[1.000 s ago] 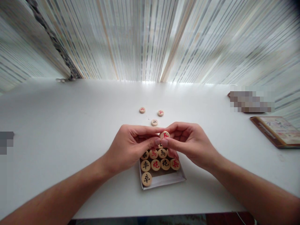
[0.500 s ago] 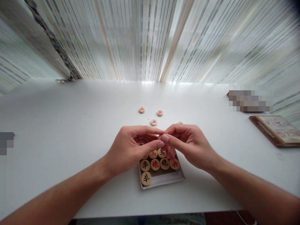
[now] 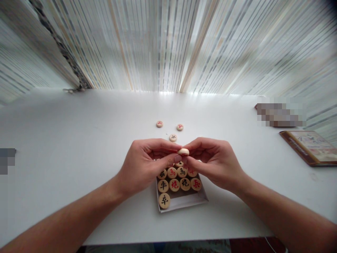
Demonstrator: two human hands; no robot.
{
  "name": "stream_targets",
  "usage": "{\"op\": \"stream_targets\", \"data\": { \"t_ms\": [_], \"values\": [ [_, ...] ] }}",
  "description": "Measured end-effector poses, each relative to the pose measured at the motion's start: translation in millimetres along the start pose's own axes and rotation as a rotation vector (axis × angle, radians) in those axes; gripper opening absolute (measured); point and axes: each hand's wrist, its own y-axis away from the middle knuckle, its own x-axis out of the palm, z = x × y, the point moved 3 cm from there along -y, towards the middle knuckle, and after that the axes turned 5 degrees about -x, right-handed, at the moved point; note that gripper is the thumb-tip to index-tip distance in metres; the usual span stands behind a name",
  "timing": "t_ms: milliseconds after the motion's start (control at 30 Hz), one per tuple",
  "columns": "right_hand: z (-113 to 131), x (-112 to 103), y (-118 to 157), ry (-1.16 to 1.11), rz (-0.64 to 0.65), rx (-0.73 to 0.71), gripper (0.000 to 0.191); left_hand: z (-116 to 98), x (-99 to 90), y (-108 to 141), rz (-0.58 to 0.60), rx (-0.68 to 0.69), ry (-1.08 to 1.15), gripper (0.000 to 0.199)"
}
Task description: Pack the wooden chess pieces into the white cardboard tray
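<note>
Between the fingertips of both my hands is a wooden xiangqi piece (image 3: 183,151), tilted so that mostly its pale rim shows. My left hand (image 3: 150,163) pinches it from the left, and my right hand (image 3: 213,160) from the right. Below them lies a shallow box (image 3: 184,203) holding rows of round pieces with red and black characters. A black-marked piece (image 3: 164,200) sits alone in its front left corner, and a red-marked piece (image 3: 196,184) lies at the right of the row behind. My hands cover the back part of the box.
Beyond my hands, two red-marked pieces (image 3: 159,124) and a black-marked piece (image 3: 173,137) lie on the white table (image 3: 79,140). A brown-edged booklet (image 3: 313,147) and a blurred-out object (image 3: 280,114) are at the right. A striped string curtain (image 3: 147,45) hangs behind the table.
The held piece has turned and shows more between my fingertips. My right hand has shifted slightly, uncovering more of the box's pieces and hiding the loose piece behind it.
</note>
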Motion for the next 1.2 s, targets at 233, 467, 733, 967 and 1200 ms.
{"op": "stream_targets", "data": {
  "t_ms": [233,467,733,967,1200],
  "values": [
    [9.7,-4.4,2.7,0.472,0.0,-0.357,0.021,-3.3,-2.6,1.7,-0.041,0.157,-0.186,0.014],
    [17.9,-1.1,1.9,0.57,0.008,-0.495,0.021,-4.2,-3.1,0.9,-0.068,0.19,-0.278,0.014],
    [15.4,-2.8,3.4,0.661,-0.06,-0.422,0.011,-2.3,-3.4,1.4,-0.083,0.178,-0.248,0.015],
    [8.5,-5.6,4.2,0.423,-0.104,-0.277,0.021,-1.0,-3.4,0.7,-0.077,0.167,-0.199,0.02],
    [4.8,-6.2,2.2,0.281,-0.09,-0.203,0.026,0.9,-4.7,-1.0,-0.093,0.104,-0.131,0.022]
  ]
}}
